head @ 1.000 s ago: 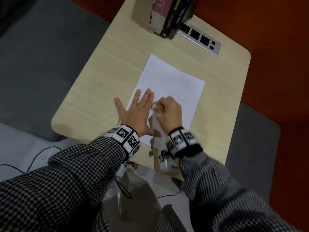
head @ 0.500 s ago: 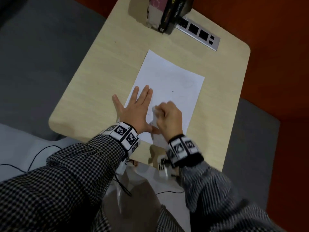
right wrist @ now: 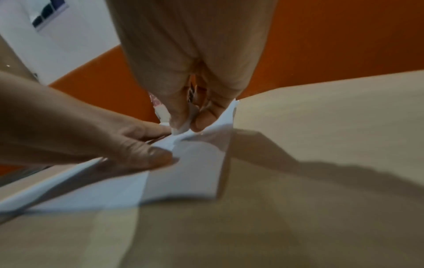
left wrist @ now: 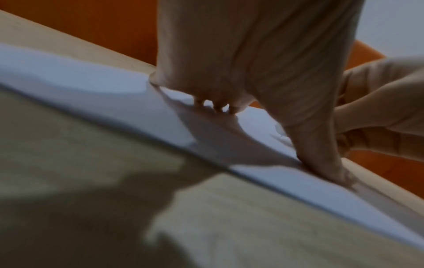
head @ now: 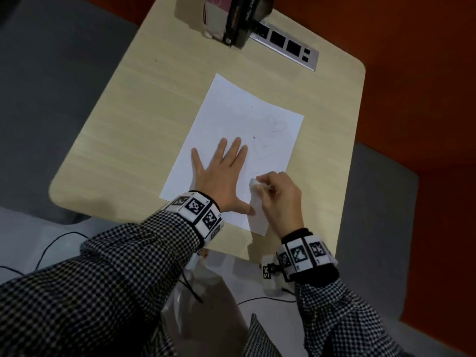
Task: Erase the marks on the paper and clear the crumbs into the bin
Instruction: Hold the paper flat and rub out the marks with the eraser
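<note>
I keep my left hand [head: 221,176] flat on the paper [head: 231,117], fingers straight and spread wide, thumb stretched toward my right hand [head: 278,199]. The purpose is to pin the sheet to the desk [head: 123,130] so it does not slide or crumple under rubbing. The left wrist view confirms the fingertips [left wrist: 220,107] and thumb pressing down on the sheet.

My right hand is curled narrow around a small white eraser [head: 255,182], pinched between thumb and fingertips, its tip on the paper just beside my left thumb. The pinch sits low on the eraser, which I judge gives firm pressure on a small spot. The right wrist view shows the paper [right wrist: 183,177] lifting slightly in a ridge under the eraser [right wrist: 183,127], between the two hands.

Faint pencil marks [head: 277,124], heart-like outlines, lie beyond my right hand and to the right of my left fingertips. They are not yet erased, so I judge the erasing step is in progress and far from done. Two dark specks on the sheet may be crumbs; I cannot tell.

Books [head: 231,16] and a socket strip [head: 286,47] sit at the far edge of the desk, well apart from both hands. I cannot identify a bin with certainty in any view.
</note>
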The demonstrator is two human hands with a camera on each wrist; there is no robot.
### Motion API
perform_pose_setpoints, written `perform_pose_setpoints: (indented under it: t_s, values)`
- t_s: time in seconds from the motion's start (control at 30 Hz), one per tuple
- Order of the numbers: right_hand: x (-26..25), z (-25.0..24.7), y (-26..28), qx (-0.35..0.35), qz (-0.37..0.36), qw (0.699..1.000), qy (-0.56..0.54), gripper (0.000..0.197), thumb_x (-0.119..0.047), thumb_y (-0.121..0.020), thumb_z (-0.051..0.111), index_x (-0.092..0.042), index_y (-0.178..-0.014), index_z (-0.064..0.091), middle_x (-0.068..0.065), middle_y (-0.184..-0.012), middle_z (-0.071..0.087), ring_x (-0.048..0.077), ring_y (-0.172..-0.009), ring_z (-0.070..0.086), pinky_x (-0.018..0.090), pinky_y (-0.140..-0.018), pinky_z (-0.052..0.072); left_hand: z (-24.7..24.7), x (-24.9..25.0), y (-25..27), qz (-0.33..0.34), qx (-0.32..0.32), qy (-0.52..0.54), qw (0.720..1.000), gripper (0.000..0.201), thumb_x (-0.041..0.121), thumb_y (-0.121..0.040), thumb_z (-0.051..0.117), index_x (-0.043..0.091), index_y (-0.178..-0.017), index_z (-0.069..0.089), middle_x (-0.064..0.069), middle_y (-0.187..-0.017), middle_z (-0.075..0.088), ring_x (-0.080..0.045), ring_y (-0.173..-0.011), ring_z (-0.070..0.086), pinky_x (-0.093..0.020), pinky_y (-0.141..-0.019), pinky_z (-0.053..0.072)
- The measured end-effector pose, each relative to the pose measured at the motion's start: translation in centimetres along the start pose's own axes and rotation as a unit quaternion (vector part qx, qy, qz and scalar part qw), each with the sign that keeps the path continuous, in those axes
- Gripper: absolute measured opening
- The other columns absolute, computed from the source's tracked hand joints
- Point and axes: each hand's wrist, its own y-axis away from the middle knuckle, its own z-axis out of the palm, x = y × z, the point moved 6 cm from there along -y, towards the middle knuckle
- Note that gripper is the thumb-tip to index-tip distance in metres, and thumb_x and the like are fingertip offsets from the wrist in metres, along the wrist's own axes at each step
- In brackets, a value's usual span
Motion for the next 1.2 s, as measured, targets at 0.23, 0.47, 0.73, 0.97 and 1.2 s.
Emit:
perform_pose_setpoints:
  t_s: [0.23,0.47,0.73,0.97,1.2]
  values:
    - [-1.2,2.2,-3.5,-0.016,-0.031,0.999,0.027,0.017,-0.011,-0.077,0.049,0.0,-0.075,0.063,0.017,-0.075,0.057,0.025,-0.064,0.055,0.022,-0.056,0.035,1.0,-0.4,-0.5,-0.007,-0.001,-0.003,1.0,0.141,0.086,-0.054,0.061,0.024,-0.151,-0.02,0.009,-0.156,-0.03,-0.019,-0.144,-0.027,-0.071,-0.105,-0.007]
    - [-0.2,1.4,1.0,0.011,-0.043,0.999,0.016,0.019,-0.015,-0.078,0.049,-0.003,-0.064,0.055,0.007,-0.064,0.044,0.004,-0.056,0.031,0.017,-0.052,0.023,0.7,-0.6,-0.8,-0.012,0.003,-0.01,1.0,0.143,0.087,-0.051,0.06,0.025,-0.15,-0.023,0.01,-0.155,-0.032,-0.018,-0.144,-0.027,-0.071,-0.106,-0.008]
    - [-1.3,2.2,-1.8,-0.045,-0.018,0.998,0.031,0.017,-0.011,-0.073,0.052,0.001,-0.074,0.064,0.016,-0.075,0.056,0.024,-0.062,0.052,0.03,-0.055,0.038,0.9,-0.4,-0.8,-0.012,0.005,0.001,1.0,0.135,0.08,-0.059,0.062,0.025,-0.15,-0.021,0.009,-0.157,-0.029,-0.018,-0.145,-0.026,-0.072,-0.105,-0.006]
    - [-0.4,2.2,0.9,-0.026,-0.026,0.999,0.036,0.018,-0.002,-0.075,0.064,-0.002,-0.06,0.054,0.011,-0.063,0.047,0.017,-0.053,0.042,0.025,-0.048,0.025,0.8,-0.6,-0.9,-0.014,0.015,-0.005,1.0,0.132,0.078,-0.062,0.062,0.026,-0.15,-0.021,0.01,-0.157,-0.029,-0.017,-0.145,-0.026,-0.071,-0.106,-0.007]
    - [-1.3,2.5,-2.9,-0.029,-0.024,0.998,0.045,0.013,-0.005,-0.079,0.058,0.0,-0.067,0.058,0.014,-0.069,0.051,0.025,-0.059,0.05,0.024,-0.056,0.03,0.9,-0.6,-0.9,-0.009,0.011,-0.002,1.0,0.136,0.084,-0.057,0.06,0.026,-0.151,-0.019,0.011,-0.157,-0.028,-0.017,-0.145,-0.026,-0.071,-0.106,-0.007]
